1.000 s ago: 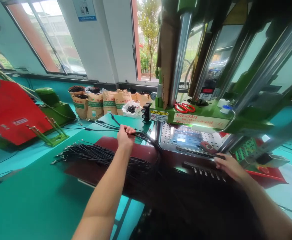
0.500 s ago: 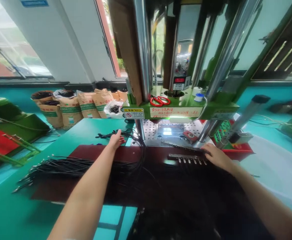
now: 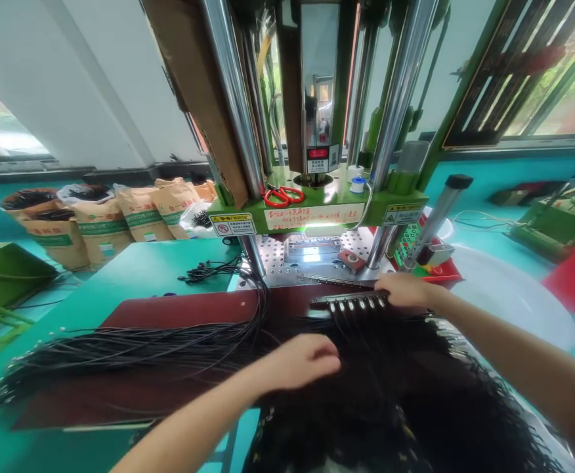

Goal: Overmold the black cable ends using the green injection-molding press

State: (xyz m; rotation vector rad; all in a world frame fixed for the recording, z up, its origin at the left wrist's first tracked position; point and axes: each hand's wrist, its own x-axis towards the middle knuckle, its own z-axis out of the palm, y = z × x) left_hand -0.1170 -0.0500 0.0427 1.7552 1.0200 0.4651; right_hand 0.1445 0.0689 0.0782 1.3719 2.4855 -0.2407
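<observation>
My left hand (image 3: pixel 301 360) is over the dark pile of cables (image 3: pixel 346 407), its fingers curled; whether anything is between them is hidden. My right hand (image 3: pixel 400 290) has its fingers closed at the right end of a metal strip (image 3: pixel 350 302) that carries several silver connector ends with black cables. A second thin metal bar (image 3: pixel 334 281) lies just behind that strip, its right end near the same hand. To the left, a bundle of black cables (image 3: pixel 134 345) with metal tips stretches over the dark red board (image 3: pixel 184 310).
A green press (image 3: pixel 337 220) with steel columns stands in front, with red scissors (image 3: pixel 284 196) and a blue-capped spool (image 3: pixel 358 185) on it. Paper sacks (image 3: pixel 100 223) are at the back left. A red bin (image 3: pixel 447 270) and white round tub (image 3: pixel 509 289) are at the right.
My left hand has moved from the cable ends at the far left to the right and nearer to me. My right hand has come onto the strip's end. The view has turned right.
</observation>
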